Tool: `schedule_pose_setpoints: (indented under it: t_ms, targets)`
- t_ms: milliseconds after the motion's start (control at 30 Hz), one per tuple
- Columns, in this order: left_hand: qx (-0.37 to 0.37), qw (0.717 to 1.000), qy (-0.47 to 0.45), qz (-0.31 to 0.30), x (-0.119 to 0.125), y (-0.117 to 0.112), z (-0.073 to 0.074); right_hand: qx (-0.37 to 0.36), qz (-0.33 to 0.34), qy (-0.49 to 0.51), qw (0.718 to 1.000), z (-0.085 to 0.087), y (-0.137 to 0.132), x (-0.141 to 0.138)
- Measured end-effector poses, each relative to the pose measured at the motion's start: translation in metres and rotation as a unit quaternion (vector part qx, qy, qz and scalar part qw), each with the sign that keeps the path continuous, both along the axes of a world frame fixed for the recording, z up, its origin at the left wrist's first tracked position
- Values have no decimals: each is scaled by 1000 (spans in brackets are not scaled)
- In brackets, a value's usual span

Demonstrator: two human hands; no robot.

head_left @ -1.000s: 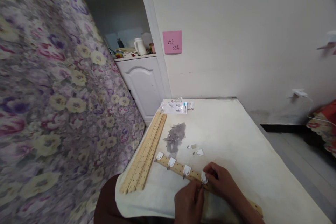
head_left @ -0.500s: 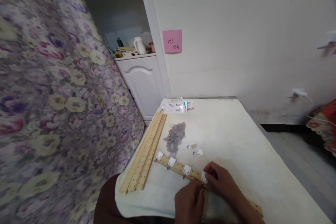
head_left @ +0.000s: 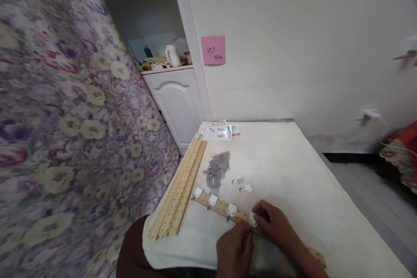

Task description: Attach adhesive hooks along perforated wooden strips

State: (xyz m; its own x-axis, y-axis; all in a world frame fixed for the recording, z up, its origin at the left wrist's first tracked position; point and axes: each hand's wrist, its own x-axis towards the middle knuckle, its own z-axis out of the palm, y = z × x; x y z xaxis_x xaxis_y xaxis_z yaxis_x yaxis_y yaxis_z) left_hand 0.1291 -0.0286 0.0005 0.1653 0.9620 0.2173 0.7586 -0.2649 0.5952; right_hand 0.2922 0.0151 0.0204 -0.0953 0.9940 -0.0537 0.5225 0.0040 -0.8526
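Note:
A perforated wooden strip point(head_left: 221, 206) lies slantwise on the white table point(head_left: 293, 173) near its front edge, with white adhesive hooks point(head_left: 213, 200) stuck along it. My right hand point(head_left: 275, 226) pinches the nearest white hook point(head_left: 253, 219) on the strip. My left hand point(head_left: 235, 252) is closed beside it, fingertips at the same hook and pressing on the strip. The strip's near end point(head_left: 317, 255) shows past my right forearm.
Three more perforated wooden strips point(head_left: 180, 191) lie along the table's left edge. A clear bag of hooks point(head_left: 217, 168), a loose white hook point(head_left: 247, 188) and hook packets point(head_left: 216, 132) lie further back. A floral mattress point(head_left: 65, 130) leans at the left. A pink note point(head_left: 213, 50) is on the wall.

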Motion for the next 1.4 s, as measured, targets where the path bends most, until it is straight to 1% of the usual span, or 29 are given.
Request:
schedule_pose_setpoints:
  t_ms: [267, 433, 600, 667, 833, 933, 1100, 1200, 1400]
  targets:
    - [1, 1000, -12, 2, 0, 1, -3, -1, 1, -8, 1000, 0, -1, 0]
    - [1, 1000, 5, -11, -1, -1, 2, 5, 2, -12, 1000, -1, -1, 0]
    - [-7, 1000, 14, -11, -2, -2, 7, -8, 2, -18, 1000, -3, 0, -1]
    - [-7, 1000, 13, -15, -2, -1, 5, -7, 2, -17, 1000, -4, 0, -1]
    - [10, 1000, -4, 0, -2, 1, -7, -1, 5, -17, 1000, -6, -1, -2]
    - [8, 1000, -4, -1, -2, 1, -9, -5, 9, -20, 1000, -6, -2, -1]
    - [8, 1000, 1, -8, -3, 0, -6, 1, 3, -26, 1000, -5, -2, -2]
    - [10, 1000, 9, -7, -2, 0, -4, -14, 4, -35, 999, -4, -2, -3]
    - [2, 1000, 13, -12, -2, -1, 4, -5, -14, -39, 999, 3, -4, -5]
